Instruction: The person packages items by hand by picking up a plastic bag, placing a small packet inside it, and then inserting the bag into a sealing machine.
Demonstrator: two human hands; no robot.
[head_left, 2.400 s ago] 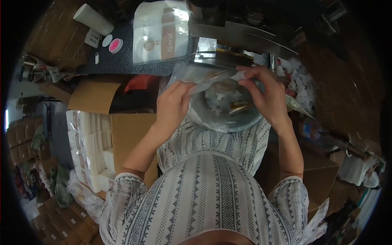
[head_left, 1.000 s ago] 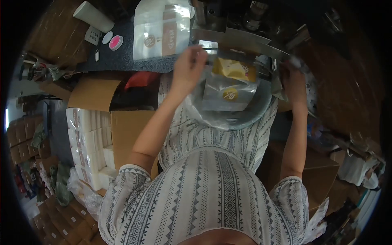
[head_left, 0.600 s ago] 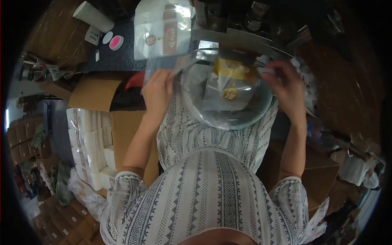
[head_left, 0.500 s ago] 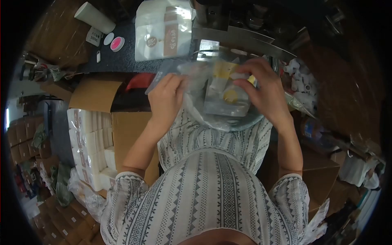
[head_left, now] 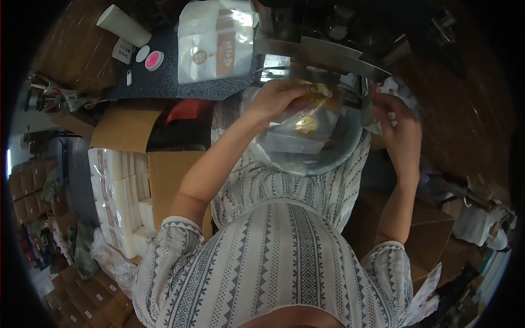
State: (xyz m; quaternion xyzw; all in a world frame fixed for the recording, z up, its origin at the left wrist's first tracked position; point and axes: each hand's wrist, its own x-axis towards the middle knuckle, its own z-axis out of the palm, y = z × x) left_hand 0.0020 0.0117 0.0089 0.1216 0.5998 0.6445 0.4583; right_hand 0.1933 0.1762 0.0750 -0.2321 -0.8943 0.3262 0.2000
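Shifted rightward since earlier: left hand, right hand. By the lap, the basin is seemingly borne, freeing both; over it, the pouch is apparently finger-pinched, left-handed, for steadying. Whether the white piece is right-gripped cannot be told.

Looks like a flat, see-through plastic pouch, glossy and a little creased. Bears a gold panel across the far end, with pale lettering too blurred to read, and a round gold emblem lower down, marked with a pale character. Lies printed face up over the hollow of the round, pale basin, slightly tilted, with the clear end nearer; partly hidden at the upper left. Includes also small white pieces, heaped just beyond the basin's right side, mostly covered, too small to make out.
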